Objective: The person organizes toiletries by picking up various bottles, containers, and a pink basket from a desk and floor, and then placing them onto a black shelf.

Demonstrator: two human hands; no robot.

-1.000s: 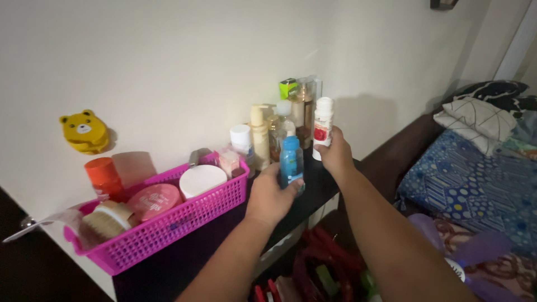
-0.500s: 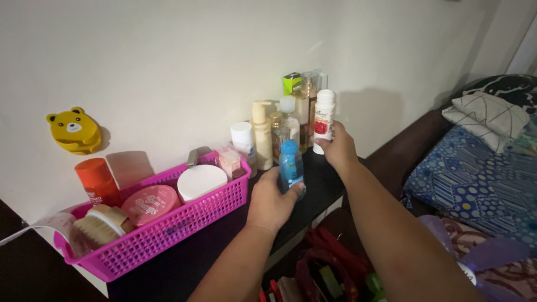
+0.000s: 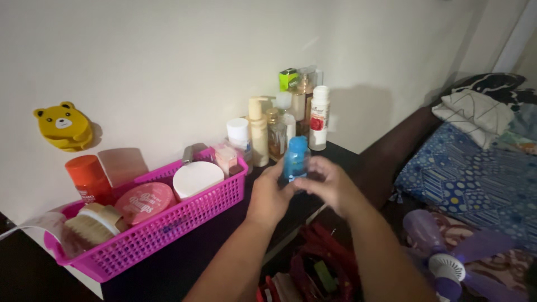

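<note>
Upright, small blue bottle [image 3: 295, 159], blue cap, left hand [image 3: 270, 194] fingers gripping it, right hand [image 3: 330, 183] fingers touching, blurred.

Single head-worn view, looking forward and slightly down from close range across the dark table [image 3: 330, 162] toward the pale wall [image 3: 168, 56]. Pink plastic lattice basket [image 3: 168, 226] at the table's left end, blue patterned bed [image 3: 470, 179] past its right edge.

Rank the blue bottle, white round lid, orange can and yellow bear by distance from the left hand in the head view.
1. Blue bottle: held in the left hand.
2. White round lid: in the pink basket's near end, to the left.
3. Orange can: behind the basket's far end.
4. Yellow bear: on the wall, farthest left.
</note>
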